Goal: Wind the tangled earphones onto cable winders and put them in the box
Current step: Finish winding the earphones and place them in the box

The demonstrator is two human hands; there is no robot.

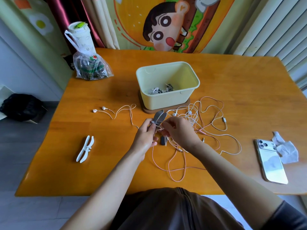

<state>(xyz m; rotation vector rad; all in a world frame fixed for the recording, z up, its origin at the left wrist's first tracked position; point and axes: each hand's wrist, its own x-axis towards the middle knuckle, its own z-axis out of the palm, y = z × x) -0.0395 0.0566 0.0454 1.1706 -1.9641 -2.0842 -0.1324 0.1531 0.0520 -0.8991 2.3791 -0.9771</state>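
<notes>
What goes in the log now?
left hand: grips grey winder | right hand: pinches cable | box: wound earphones inside | white winder: untouched

I am holding a grey winder [159, 115] and a pale pink cable [176, 180] just in front of the pale yellow box [167, 100]; a white winder [85, 149] is lying left of the box, a white phone [270, 161] right of it, on the orange table [216, 77].

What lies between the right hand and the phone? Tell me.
Head view: loops of tangled earphone cable lie on the table beside the right hand; the stretch nearer the phone is bare wood.
</notes>
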